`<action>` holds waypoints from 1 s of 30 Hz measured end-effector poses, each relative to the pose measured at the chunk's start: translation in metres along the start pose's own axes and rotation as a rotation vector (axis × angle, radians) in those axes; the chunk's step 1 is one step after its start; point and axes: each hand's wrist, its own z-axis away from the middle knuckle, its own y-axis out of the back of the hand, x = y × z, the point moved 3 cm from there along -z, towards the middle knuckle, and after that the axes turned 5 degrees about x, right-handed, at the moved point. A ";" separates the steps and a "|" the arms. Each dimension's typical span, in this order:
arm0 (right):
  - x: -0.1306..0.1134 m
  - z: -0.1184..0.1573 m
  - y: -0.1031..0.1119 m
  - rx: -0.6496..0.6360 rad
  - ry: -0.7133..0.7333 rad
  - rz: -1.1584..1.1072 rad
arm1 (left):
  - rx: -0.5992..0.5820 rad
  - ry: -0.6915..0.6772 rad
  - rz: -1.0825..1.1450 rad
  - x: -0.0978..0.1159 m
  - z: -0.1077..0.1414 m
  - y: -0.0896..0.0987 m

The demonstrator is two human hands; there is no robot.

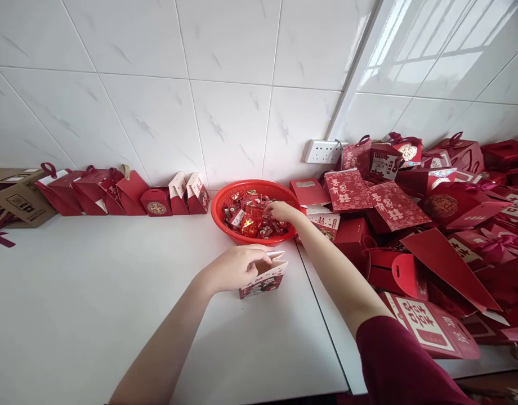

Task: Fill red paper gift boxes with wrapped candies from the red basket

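A red-and-cream paper gift box [264, 286] with printed figures stands upright on the white table, its top open. My left hand [236, 267] is closed on the box's left upper edge, thumb and fingers at the opening. Behind it is a red plastic basket [219, 216] holding many candies [250, 216] in shiny red wrappers. My right hand [282, 211] reaches over the basket's right side, its curled fingers down among the candies. What lies between those fingertips is hidden.
A row of closed red gift boxes [130, 194] stands along the tiled wall, with a brown cardboard box [25, 197] at far left. Red boxes [394, 205] are heaped on the right. A white power strip [323, 152] is on the wall. A seam [322, 315] divides the tabletops.
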 end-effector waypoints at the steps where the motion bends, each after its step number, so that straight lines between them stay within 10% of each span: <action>1: 0.002 -0.001 0.001 -0.021 -0.019 0.006 | -0.001 -0.005 0.004 0.000 0.000 0.000; 7: 0.004 -0.005 -0.018 -0.215 -0.121 0.119 | 0.000 -0.018 0.005 -0.001 -0.001 0.000; 15: 0.022 -0.016 -0.022 -0.049 -0.274 0.312 | 0.006 -0.026 -0.013 -0.001 -0.001 0.000; 30: 0.030 -0.010 -0.026 -0.112 -0.257 0.276 | 0.001 -0.050 -0.001 -0.004 -0.003 -0.001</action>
